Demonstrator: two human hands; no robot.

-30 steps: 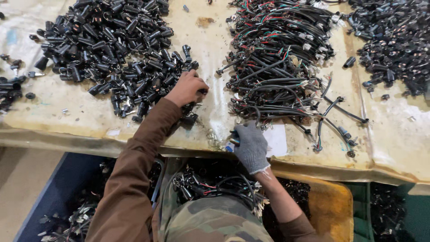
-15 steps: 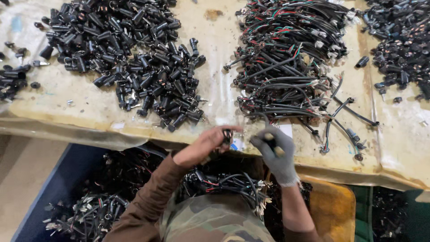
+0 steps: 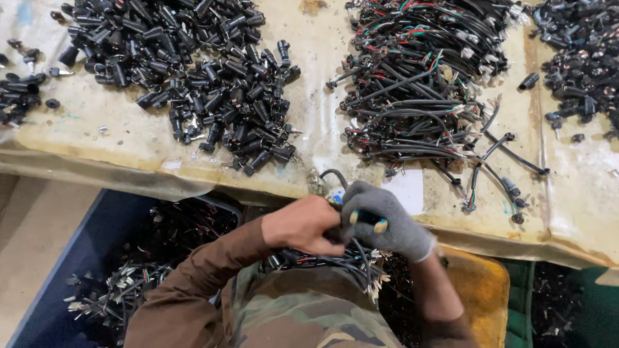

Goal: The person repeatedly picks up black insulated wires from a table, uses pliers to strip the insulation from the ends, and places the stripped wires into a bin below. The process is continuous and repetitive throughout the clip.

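My bare left hand (image 3: 302, 224) and my grey-gloved right hand (image 3: 384, 220) meet just below the table's front edge, over my lap. The right hand grips a small tool with a blue and yellow handle (image 3: 369, 221). The left hand is closed on a small black part with a black cable (image 3: 332, 175) looping up from between the hands. A big heap of black cylindrical parts (image 3: 187, 71) lies on the table to the upper left. A tangle of black wire harnesses (image 3: 419, 84) lies at upper centre right.
The table has a yellowish worn cover (image 3: 322, 58). More black parts lie at the far right (image 3: 580, 64) and far left (image 3: 19, 96). A blue bin (image 3: 71, 258) of finished wired pieces stands at lower left, an orange container (image 3: 483, 290) at lower right. A wire bundle (image 3: 322, 261) rests on my lap.
My left hand left the heap of black parts and came down to the table edge, joining my right hand. Both hands now sit lower, together over my lap.
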